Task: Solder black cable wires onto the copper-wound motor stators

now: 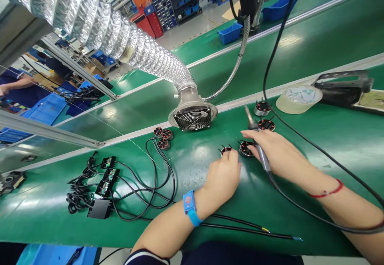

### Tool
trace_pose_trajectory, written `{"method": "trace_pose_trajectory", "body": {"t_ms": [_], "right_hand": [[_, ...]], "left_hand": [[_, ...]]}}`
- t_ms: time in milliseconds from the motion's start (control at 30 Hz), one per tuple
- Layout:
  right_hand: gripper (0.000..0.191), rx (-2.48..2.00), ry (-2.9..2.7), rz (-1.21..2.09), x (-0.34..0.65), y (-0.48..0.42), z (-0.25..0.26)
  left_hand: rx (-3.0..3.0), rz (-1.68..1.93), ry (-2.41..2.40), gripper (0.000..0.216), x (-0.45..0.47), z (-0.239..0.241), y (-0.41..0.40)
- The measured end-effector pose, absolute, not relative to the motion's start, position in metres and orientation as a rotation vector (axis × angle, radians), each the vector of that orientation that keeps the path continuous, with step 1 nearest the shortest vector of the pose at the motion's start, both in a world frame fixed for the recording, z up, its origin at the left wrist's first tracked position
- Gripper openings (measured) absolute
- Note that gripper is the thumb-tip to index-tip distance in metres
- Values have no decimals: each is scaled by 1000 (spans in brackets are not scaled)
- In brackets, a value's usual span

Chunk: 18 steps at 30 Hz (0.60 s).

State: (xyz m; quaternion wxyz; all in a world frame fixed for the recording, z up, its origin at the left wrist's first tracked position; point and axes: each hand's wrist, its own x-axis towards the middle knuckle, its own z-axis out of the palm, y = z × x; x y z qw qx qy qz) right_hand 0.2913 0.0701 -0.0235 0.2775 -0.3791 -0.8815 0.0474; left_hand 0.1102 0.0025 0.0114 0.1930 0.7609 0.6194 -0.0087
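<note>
- At the near edge of the green worktop, two loose black wires run rightward, their stripped tips lying past the left forearm, which wears a blue wrist strap.
- Left of them, toward the near left corner, a tangle of black cables joins several small black circuit modules.
- In the middle of the worktop the left hand lies palm down, its fingertips pinching a small motor stator with copper windings and short upright leads.
- Just beside it, the right hand is closed in a pen grip round a soldering iron; the tip points away from the person, and the iron's black cord trails back under the right wrist with its red string bracelet.
- A second stator sits between the two hands, touching the right thumb.
- Farther on, two more stators lie near the iron's tip, and three small ones sit left of them.
- Near the far edge stand a fume extractor fan on a silver duct and, to the right, a tape roll.
</note>
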Motion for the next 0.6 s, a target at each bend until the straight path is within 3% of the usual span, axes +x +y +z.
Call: {"method": "trace_pose_trajectory", "body": {"t_ms": [167, 333, 467, 600], "right_hand": [[25, -980, -2310, -130, 286, 39, -23], [31, -1056, -2405, -276, 290, 59, -30], [30, -1141, -2343, -134, 286, 65, -29], [29, -1125, -2374, 52, 256, 37, -22]], "left_hand": [[2076, 258, 1709, 20, 90, 12, -8], [1610, 553, 1857, 19, 52, 11, 4], [1300, 645, 1666, 15, 41, 11, 20], [1387, 643, 1508, 8, 46, 10, 32]]}}
